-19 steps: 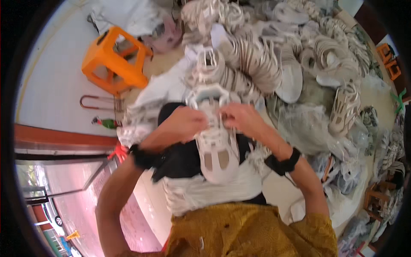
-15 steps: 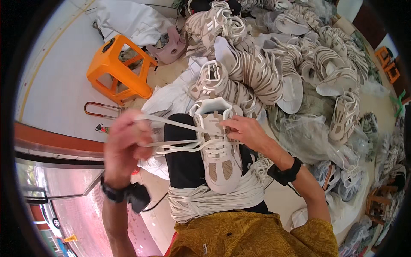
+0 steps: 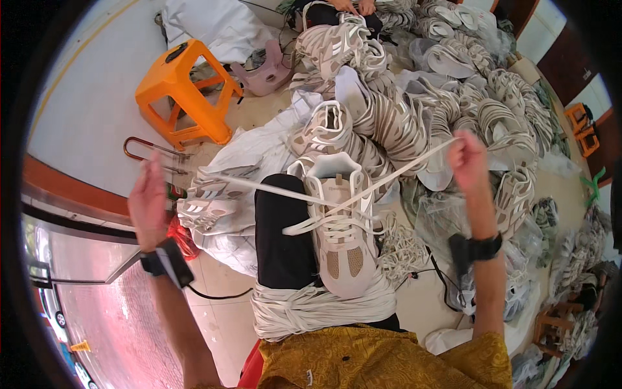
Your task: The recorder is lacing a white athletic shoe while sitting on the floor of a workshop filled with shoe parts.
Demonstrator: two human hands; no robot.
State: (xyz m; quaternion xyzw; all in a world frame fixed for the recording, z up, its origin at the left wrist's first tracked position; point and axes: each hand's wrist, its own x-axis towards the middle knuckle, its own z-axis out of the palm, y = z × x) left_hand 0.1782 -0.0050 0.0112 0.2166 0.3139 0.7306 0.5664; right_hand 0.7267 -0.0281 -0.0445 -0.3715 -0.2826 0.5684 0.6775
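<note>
A beige and white sneaker (image 3: 346, 275) rests on my lap, toe toward me, with its white lace (image 3: 403, 170) partly threaded through the eyelets. My right hand (image 3: 468, 162) is closed, pinching one lace end, which is stretched out to the right. On the left, my left hand (image 3: 148, 204) is raised and slightly blurred, pinching the other end, pulled out to that side. The two strands cross over the sneaker's tongue, and a loose loop hangs at its left side. A thick bundle of white laces (image 3: 324, 308) lies across my thighs below the toe.
Stacked sneaker uppers (image 3: 395, 120) pile up ahead and to the right, some among clear plastic bags (image 3: 444, 217). An orange stool (image 3: 188, 94) stands at the left. More sneakers (image 3: 207, 214) lie on a white sack. Another person's hands (image 3: 353, 6) show at the top.
My right hand has left the sneaker's side and swung up and right, drawing a lace strand out. My left hand has moved further left, and the lace strands now spread to both sides.
</note>
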